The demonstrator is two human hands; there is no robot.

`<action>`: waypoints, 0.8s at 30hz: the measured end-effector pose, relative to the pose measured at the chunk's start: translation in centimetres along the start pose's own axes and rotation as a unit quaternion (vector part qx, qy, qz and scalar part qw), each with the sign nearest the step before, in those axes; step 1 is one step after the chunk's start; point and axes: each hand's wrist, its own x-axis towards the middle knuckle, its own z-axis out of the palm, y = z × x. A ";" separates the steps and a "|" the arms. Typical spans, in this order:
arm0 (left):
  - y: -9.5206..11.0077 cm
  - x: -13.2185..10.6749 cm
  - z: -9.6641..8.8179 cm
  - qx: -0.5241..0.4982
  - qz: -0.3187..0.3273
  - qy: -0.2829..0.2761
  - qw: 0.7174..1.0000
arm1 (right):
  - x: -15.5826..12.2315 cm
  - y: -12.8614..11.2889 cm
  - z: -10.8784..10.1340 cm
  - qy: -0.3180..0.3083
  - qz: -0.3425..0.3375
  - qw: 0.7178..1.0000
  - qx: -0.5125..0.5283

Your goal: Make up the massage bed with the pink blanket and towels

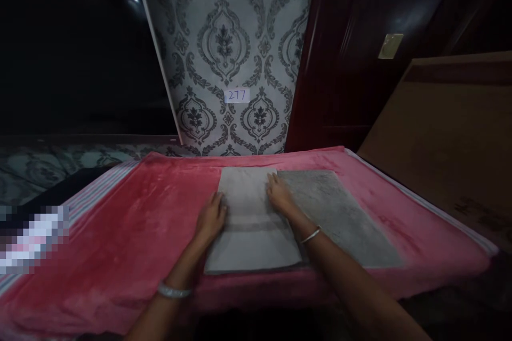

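The grey cloth (pixel 340 218) is spread on the plush red blanket (pixel 152 213). Its smooth, paler, oblong flap (pixel 250 248) is seemingly folded over at the left; the mottled right part is left flat, uncovered. The flap's long edges are met by the left hand (pixel 211 218) and right hand (pixel 279 194); whether anything is pinched by the fingers cannot be told.

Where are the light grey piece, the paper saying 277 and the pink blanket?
Light grey piece (pixel 252 224): head view, middle of its upper surface.
Paper saying 277 (pixel 237 95): head view, on its number.
Pink blanket (pixel 148 210): head view, bare part on the picture's left side.
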 end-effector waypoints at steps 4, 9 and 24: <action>4.1 7.0 0.0 0.092 0.011 -0.088 0.992 | 2.4 -3.5 0.0 -0.027 -0.046 0.998 -0.038; 4.3 10.8 3.4 0.126 0.005 -0.126 0.984 | 4.0 -1.4 1.4 -0.074 -0.039 0.994 -0.067; 2.2 10.9 5.3 0.134 0.015 -0.161 0.978 | 4.7 1.0 2.4 -0.113 -0.019 0.992 -0.047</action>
